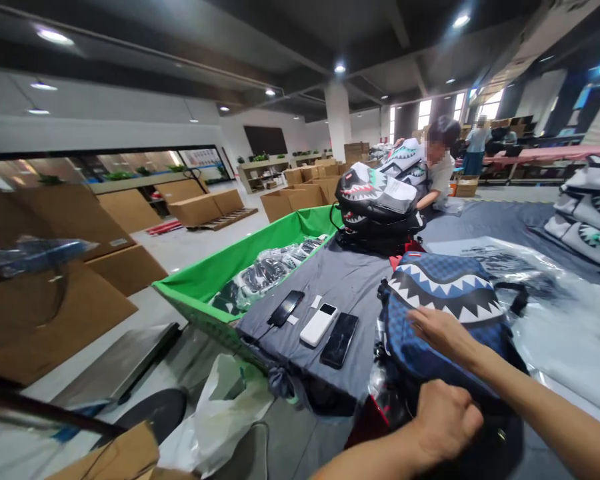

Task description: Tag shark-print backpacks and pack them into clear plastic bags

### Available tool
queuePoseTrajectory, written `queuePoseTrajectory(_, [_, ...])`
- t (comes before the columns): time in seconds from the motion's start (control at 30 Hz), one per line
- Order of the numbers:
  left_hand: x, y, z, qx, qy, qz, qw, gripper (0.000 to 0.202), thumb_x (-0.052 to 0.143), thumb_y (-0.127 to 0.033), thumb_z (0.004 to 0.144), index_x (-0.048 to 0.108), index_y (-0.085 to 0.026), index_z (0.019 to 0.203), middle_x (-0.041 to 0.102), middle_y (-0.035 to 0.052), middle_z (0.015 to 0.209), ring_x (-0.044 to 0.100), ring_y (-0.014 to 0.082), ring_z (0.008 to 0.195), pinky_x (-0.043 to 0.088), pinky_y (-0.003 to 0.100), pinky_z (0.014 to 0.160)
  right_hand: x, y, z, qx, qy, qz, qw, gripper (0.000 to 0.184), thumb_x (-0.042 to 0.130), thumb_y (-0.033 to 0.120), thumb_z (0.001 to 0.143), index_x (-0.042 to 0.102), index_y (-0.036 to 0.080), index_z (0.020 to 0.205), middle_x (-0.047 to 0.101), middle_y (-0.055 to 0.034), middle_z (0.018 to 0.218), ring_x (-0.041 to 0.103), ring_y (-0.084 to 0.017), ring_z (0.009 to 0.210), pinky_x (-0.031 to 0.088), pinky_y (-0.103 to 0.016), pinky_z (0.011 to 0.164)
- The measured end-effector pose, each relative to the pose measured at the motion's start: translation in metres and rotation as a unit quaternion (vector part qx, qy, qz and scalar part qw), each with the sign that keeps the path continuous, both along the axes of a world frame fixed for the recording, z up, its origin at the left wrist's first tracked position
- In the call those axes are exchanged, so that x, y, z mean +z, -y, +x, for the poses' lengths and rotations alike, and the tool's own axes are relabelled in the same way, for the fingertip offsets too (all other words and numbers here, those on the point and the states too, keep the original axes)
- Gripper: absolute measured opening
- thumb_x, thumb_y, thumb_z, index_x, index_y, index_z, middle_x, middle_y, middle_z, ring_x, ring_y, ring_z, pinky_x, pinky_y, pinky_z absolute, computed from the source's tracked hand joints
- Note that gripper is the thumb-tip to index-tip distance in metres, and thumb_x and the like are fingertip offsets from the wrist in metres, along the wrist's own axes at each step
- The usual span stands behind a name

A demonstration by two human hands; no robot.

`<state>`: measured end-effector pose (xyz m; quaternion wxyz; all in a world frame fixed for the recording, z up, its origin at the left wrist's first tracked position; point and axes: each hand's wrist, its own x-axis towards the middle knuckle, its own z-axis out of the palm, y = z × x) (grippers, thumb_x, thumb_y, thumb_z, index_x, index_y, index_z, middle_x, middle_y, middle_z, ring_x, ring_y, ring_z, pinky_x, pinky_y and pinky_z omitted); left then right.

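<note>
A blue checkered backpack (445,320) with a shark-mouth print of white teeth lies on the grey cloth-covered table (360,273) in front of me. My right hand (443,333) rests over its front panel, the fingers stretched toward the left side of the bag. Closer to me, my left hand (447,417) is closed in a fist at the bag's near end. What those fingers hold is hidden. Beside the bag, clear plastic and a red-edged piece (377,410) hang at the table edge.
Two phones (339,340) and a white power bank (319,325) lie left of the bag. A green-lined bin (250,260) holds plastic-wrapped goods. Stacked backpacks (377,200) stand ahead, near a co-worker (437,167). Clear plastic bags (570,320) spread on the right. Cartons (207,207) fill the left.
</note>
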<state>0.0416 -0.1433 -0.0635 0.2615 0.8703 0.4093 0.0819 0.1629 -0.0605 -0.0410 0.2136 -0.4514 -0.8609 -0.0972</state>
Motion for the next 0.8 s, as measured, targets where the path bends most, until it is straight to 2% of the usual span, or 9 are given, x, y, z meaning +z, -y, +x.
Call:
queuePoseTrajectory(0.1, [0.011,-0.006,-0.004,0.011,-0.02,0.005,1.0,0.035,0.046,-0.029,0.091,0.078,-0.016,0.085,0.077,0.0167,0.079,0.073,0.0256,0.07,0.043,0.033,0.059,-0.03,0.085,0.052,0.053,-0.094,0.037,0.993,0.024,0.046,0.023,0.101,0.069,0.027,0.102,0.062,-0.003,0.073,0.061,-0.018,0.062,0.049,-0.029,0.055])
queuePoseTrajectory(0.17, [0.011,-0.002,-0.003,-0.017,-0.044,0.04,0.998,0.035,0.044,-0.025,0.093,0.076,-0.016,0.084,0.077,0.0148,0.079,0.072,0.0237,0.069,0.042,0.032,0.06,-0.056,0.129,0.068,0.028,-0.129,0.07,0.989,0.033,0.046,0.015,0.096,0.069,0.029,0.115,0.066,-0.0044,0.076,0.063,-0.018,0.058,0.052,-0.029,0.05])
queuePoseTrajectory(0.23, [0.01,0.006,-0.001,-0.077,-0.078,0.105,0.988,0.032,0.046,-0.024,0.095,0.074,-0.015,0.083,0.077,0.0122,0.078,0.071,0.0216,0.065,0.039,0.031,0.058,-0.074,0.154,0.067,-0.018,-0.15,0.107,0.983,0.037,0.046,0.012,0.095,0.068,0.026,0.121,0.069,-0.0059,0.081,0.066,-0.018,0.06,0.055,-0.027,0.051])
queuePoseTrajectory(0.33, [0.014,0.01,-0.002,-0.187,-0.06,0.217,0.956,0.023,0.055,-0.032,0.092,0.068,-0.017,0.081,0.073,0.007,0.071,0.067,0.0204,0.06,0.038,0.032,0.056,-0.084,0.163,0.047,-0.065,-0.197,0.168,0.964,0.029,0.045,0.013,0.098,0.067,0.021,0.115,0.069,-0.006,0.082,0.068,-0.016,0.065,0.057,-0.023,0.057])
queuePoseTrajectory(0.43, [0.014,-0.002,-0.012,-0.197,-0.01,0.329,0.924,0.036,0.072,-0.054,0.08,0.061,-0.019,0.078,0.068,0.0038,0.074,0.066,0.0236,0.071,0.045,0.034,0.065,-0.083,0.162,0.023,-0.112,-0.274,0.209,0.932,0.025,0.044,0.01,0.098,0.064,0.019,0.11,0.068,-0.0058,0.084,0.068,-0.013,0.067,0.057,-0.018,0.06])
queuePoseTrajectory(0.5, [0.007,-0.015,-0.019,-0.197,-0.015,0.386,0.901,0.048,0.079,-0.063,0.073,0.057,-0.021,0.078,0.066,0.0012,0.075,0.064,0.0229,0.073,0.045,0.034,0.066,-0.085,0.162,0.009,-0.146,-0.319,0.213,0.912,0.022,0.047,0.009,0.097,0.063,0.021,0.104,0.066,-0.004,0.081,0.067,-0.012,0.066,0.056,-0.016,0.061])
queuePoseTrajectory(0.63, [-0.013,-0.034,-0.024,-0.27,-0.029,0.426,0.863,0.045,0.087,-0.051,0.073,0.052,-0.022,0.074,0.061,-0.0057,0.067,0.058,0.016,0.063,0.038,0.031,0.056,-0.093,0.172,-0.001,-0.129,-0.422,0.139,0.887,0.02,0.047,0.015,0.101,0.066,0.023,0.099,0.066,-0.0037,0.081,0.068,-0.012,0.069,0.057,-0.015,0.067])
queuePoseTrajectory(0.7, [-0.017,-0.034,-0.025,-0.285,-0.003,0.435,0.854,0.041,0.083,-0.045,0.079,0.05,-0.022,0.073,0.059,-0.0061,0.065,0.056,0.0146,0.06,0.035,0.031,0.054,-0.098,0.184,0.007,-0.154,-0.506,0.071,0.846,0.018,0.054,0.027,0.101,0.069,0.023,0.09,0.066,-0.0033,0.077,0.067,-0.013,0.066,0.057,-0.016,0.063])
queuePoseTrajectory(0.8, [-0.021,-0.023,-0.031,-0.28,0.087,0.482,0.826,0.036,0.06,-0.036,0.097,0.047,-0.021,0.067,0.051,-0.0036,0.059,0.05,0.0137,0.055,0.03,0.032,0.052,-0.107,0.197,0.035,-0.248,-0.629,0.015,0.737,0.027,0.069,0.047,0.091,0.07,0.022,0.08,0.063,-0.0014,0.067,0.059,-0.014,0.05,0.052,-0.019,0.044])
